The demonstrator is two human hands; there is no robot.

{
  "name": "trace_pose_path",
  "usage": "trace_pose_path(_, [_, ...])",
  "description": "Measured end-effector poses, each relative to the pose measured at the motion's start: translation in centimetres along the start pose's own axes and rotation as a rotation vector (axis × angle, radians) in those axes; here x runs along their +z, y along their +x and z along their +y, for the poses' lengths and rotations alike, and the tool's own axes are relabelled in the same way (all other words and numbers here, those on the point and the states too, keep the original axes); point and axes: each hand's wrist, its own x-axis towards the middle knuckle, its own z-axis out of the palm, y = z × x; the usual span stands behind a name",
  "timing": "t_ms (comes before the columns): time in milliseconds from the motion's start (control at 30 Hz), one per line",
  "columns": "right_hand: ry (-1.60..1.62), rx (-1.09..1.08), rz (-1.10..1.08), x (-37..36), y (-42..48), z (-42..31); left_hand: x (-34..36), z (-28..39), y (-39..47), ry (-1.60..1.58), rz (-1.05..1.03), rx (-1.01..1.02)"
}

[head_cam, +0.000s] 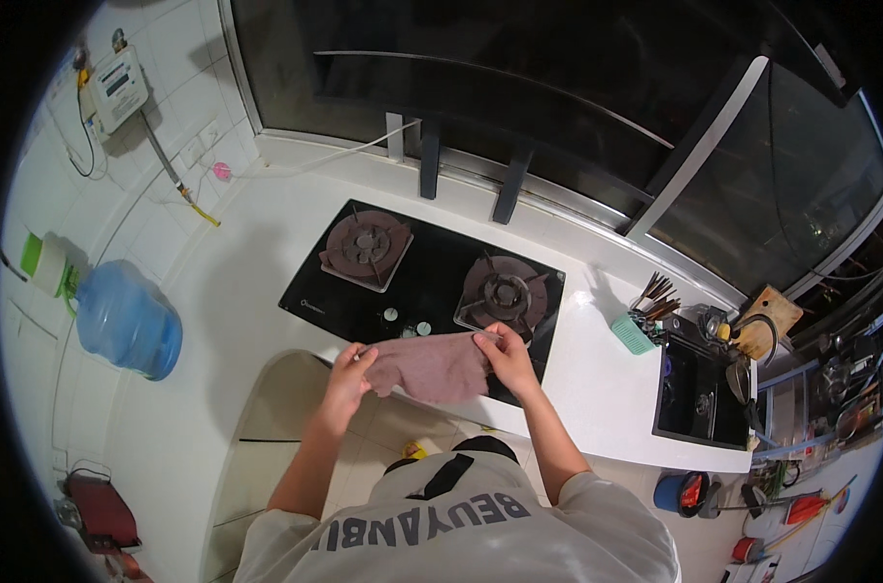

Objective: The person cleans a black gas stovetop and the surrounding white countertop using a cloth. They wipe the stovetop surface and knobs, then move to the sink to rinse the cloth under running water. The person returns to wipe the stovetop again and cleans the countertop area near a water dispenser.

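Observation:
A mauve cloth (433,366) is stretched between my two hands, in front of a black two-burner gas cooktop (412,291). My left hand (349,379) pinches its left upper corner between thumb and fingers. At the opposite corner, my right hand (509,357) grips it the same way, over the cooktop's near right part. The lower edge of the cloth hangs loose and uneven. Behind it, the left burner (369,248) and the right burner (505,293) both show brown, stained-looking surrounds. Two round control knobs (390,314) sit between them.
A blue water bottle (128,321) lies on the white counter (216,284) at left. To the right, a green basket (634,334) of chopsticks stands beside the black sink (693,397). A wooden cutting board (769,321) leans behind the faucet. A blue bucket (674,494) is on the floor.

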Motion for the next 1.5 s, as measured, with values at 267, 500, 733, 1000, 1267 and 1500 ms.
trace_pose_path(267, [-0.280,-0.224,-0.058,7.8,-2.4,0.8,4.6,-3.6,-0.8,-0.361,0.033,-0.034])
trace_pose_path(500, [0.011,-0.216,-0.293,8.2,-1.2,3.9,3.8,-5.2,1.6,-0.103,0.335,0.209])
trace_pose_path(733, [0.154,-0.017,-0.221,6.2,3.8,6.3,6.8,0.6,1.2,0.172,0.098,0.115])
trace_pose_path(1000, [-0.057,0.191,-0.606,2.0,8.8,4.8,4.6,-1.4,4.5,0.302,0.174,0.163])
trace_pose_path(1267, [0.100,0.406,-0.292,0.5,14.8,5.4,-2.4,-1.7,8.6,0.120,0.308,0.108])
trace_pose_path(1500, [-0.214,0.093,-0.163,3.6,29.2,2.7,-9.4,1.5,13.3,0.076,0.384,0.081])
